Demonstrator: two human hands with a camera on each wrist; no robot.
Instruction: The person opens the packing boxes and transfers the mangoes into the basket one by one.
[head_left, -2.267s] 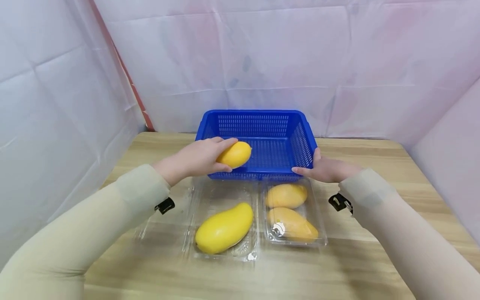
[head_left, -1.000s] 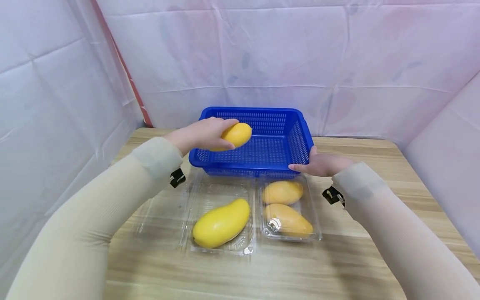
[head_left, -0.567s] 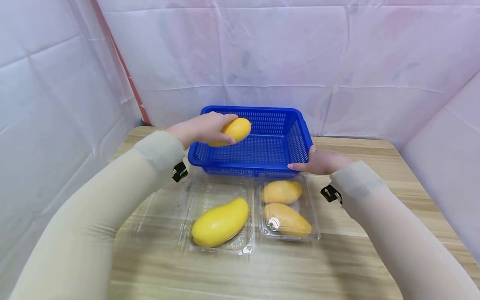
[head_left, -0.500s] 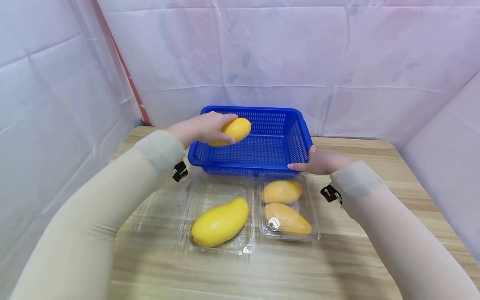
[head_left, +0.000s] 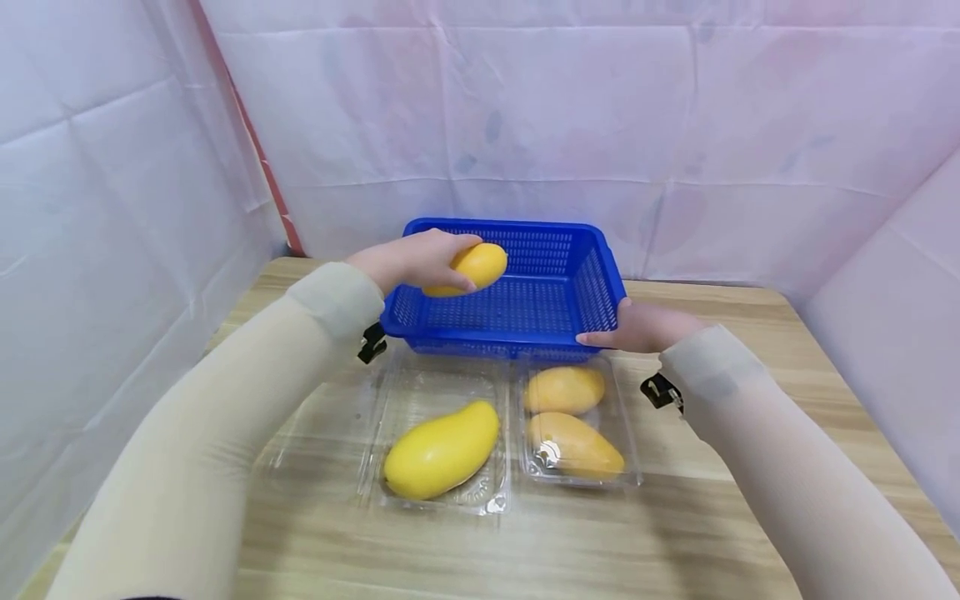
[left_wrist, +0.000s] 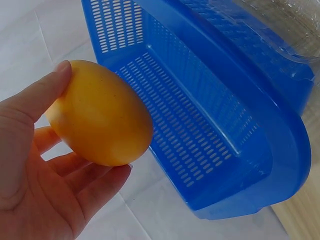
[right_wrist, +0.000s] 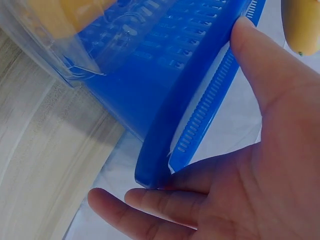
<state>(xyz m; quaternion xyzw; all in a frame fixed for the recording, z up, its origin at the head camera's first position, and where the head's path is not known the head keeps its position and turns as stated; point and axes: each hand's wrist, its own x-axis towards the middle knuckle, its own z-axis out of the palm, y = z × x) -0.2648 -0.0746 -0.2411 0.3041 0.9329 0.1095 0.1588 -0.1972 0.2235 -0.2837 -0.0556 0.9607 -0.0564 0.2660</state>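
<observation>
My left hand (head_left: 423, 258) grips an orange-yellow mango (head_left: 483, 265) over the left part of a blue slotted plastic basket (head_left: 536, 307). In the left wrist view, thumb and fingers wrap one side of this mango (left_wrist: 102, 115), above the basket's rim. My right hand (head_left: 647, 325) holds the basket at its near right corner; in the right wrist view the thumb rests on the rim and the index fingertip is hidden behind it. In front, a larger yellow mango (head_left: 441, 450) lies in an open clear container (head_left: 442, 385). Two mangoes (head_left: 576, 446) fill the clear container (head_left: 632, 480) to its right.
A clear lid (head_left: 315, 429) lies spread to the left of the open container. All stand on a wood-grain table (head_left: 547, 542). Pale cloth (head_left: 570, 108) closes off the back and both sides, close behind the basket.
My left hand has raised the mango up and away from me over the basket since the first frame, then shifted slightly right. My right hand keeps its place on the corner.
</observation>
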